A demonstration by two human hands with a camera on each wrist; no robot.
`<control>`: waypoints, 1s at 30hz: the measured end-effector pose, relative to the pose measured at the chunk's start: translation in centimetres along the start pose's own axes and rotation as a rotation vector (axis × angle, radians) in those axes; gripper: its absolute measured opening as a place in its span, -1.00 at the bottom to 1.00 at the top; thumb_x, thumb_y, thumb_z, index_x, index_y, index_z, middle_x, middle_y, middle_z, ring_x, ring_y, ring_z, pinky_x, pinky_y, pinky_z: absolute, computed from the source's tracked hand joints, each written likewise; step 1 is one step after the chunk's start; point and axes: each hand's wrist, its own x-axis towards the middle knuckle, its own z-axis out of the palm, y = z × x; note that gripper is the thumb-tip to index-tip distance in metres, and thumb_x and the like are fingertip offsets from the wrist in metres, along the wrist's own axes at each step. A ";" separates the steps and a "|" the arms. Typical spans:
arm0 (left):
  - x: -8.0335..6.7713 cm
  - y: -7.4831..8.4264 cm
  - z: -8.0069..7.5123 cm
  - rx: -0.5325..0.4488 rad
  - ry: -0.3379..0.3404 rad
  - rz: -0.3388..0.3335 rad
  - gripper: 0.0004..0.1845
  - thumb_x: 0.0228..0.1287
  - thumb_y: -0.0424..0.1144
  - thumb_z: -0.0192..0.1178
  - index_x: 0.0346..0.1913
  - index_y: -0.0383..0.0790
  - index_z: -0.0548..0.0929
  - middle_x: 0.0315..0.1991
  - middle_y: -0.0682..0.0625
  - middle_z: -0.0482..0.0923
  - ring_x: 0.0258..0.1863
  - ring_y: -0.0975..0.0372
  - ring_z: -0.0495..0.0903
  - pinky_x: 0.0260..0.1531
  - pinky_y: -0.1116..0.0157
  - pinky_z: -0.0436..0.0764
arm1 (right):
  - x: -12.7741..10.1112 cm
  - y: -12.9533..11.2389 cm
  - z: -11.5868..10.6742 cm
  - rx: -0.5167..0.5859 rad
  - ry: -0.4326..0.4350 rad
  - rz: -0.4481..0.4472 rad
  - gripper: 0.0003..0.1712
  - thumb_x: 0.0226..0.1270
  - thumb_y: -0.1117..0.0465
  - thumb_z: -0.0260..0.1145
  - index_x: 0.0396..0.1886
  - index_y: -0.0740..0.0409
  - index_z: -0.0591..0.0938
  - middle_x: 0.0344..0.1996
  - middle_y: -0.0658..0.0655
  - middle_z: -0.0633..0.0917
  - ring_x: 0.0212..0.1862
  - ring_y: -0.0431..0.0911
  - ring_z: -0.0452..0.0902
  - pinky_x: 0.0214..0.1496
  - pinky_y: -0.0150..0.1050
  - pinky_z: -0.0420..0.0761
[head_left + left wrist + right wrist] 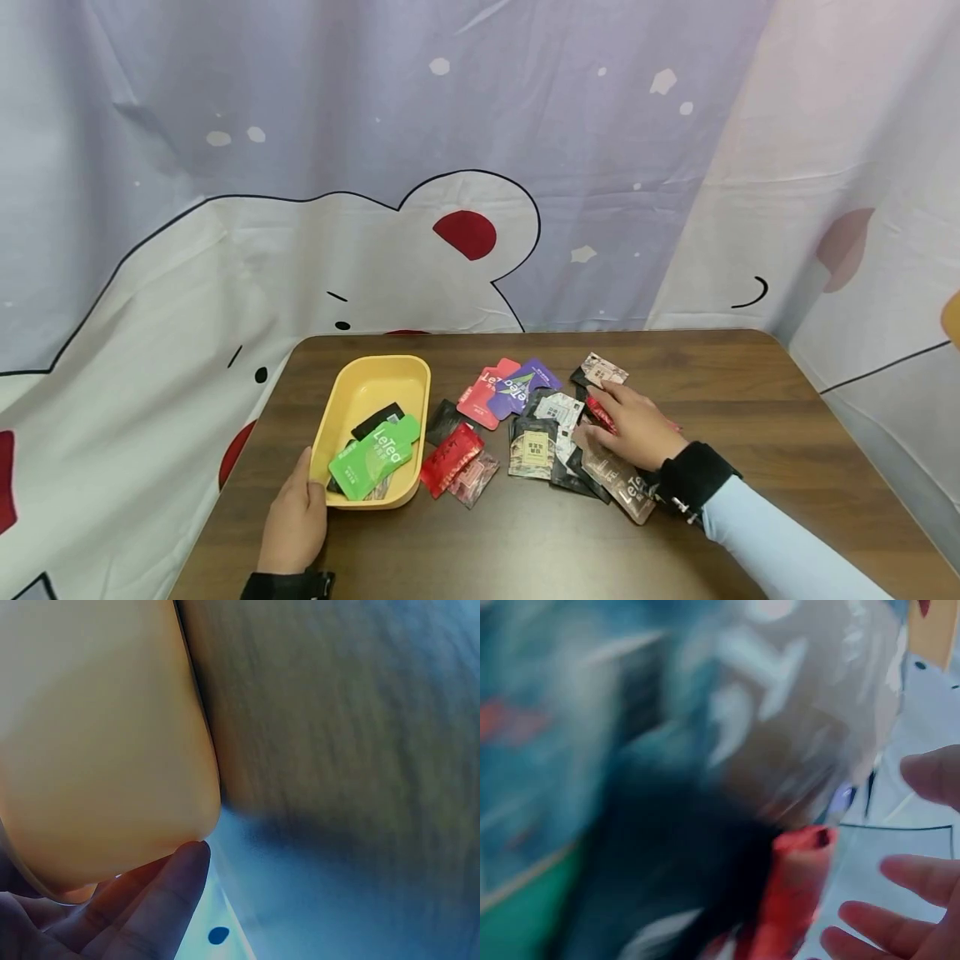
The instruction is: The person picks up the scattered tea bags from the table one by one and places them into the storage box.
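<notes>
What the cameras miss around the yellow tray (352,396)

The right wrist view is smeared: only a red packet (791,892) and fingertips (922,776) read. Right of the tray, the right hand (633,429) covers part of the sachet pile (558,437), so I can't tell whether it pinches anything. Small print on those sachets is too tiny. Inside the tray, the green sachet (375,454) hides most of a black one (377,419). The left wrist view cuts the tray's wall (97,735) and the left hand (124,915).
</notes>
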 end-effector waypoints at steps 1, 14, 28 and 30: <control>0.0 0.0 0.0 0.000 -0.002 -0.002 -0.36 0.54 -0.31 -0.37 0.61 -0.38 -0.09 0.54 -0.46 0.05 0.52 -0.26 0.14 0.44 -0.23 0.25 | -0.2 0.3 0.0 -0.011 -0.006 0.010 -0.24 0.30 0.00 0.41 0.40 0.28 0.47 0.31 0.44 0.50 0.30 0.37 0.47 0.30 0.30 0.46; 0.2 0.2 0.0 0.006 -0.021 -0.045 -0.35 0.55 -0.30 -0.36 0.62 -0.36 -0.13 0.56 -0.43 0.00 0.53 -0.26 0.10 0.45 -0.21 0.22 | -0.8 1.4 0.6 0.000 -0.065 0.019 -0.41 0.24 0.22 0.41 0.25 0.35 0.58 0.24 0.46 0.53 0.20 0.35 0.54 0.22 0.21 0.58; -0.1 0.4 -0.2 0.013 -0.015 -0.028 -0.36 0.54 -0.30 -0.37 0.61 -0.38 -0.10 0.54 -0.47 0.05 0.51 -0.27 0.14 0.43 -0.23 0.25 | -0.4 1.6 0.7 0.020 -0.013 0.011 -0.43 0.18 0.24 0.39 0.22 0.34 0.61 0.19 0.42 0.57 0.12 0.29 0.56 0.21 0.19 0.56; -0.1 0.4 -0.2 0.012 -0.014 -0.026 -0.36 0.54 -0.30 -0.37 0.61 -0.38 -0.09 0.54 -0.46 0.04 0.51 -0.27 0.14 0.44 -0.23 0.25 | -0.2 1.4 0.6 0.018 0.008 0.007 -0.44 0.19 0.24 0.37 0.21 0.32 0.61 0.16 0.40 0.59 0.10 0.27 0.56 0.20 0.17 0.56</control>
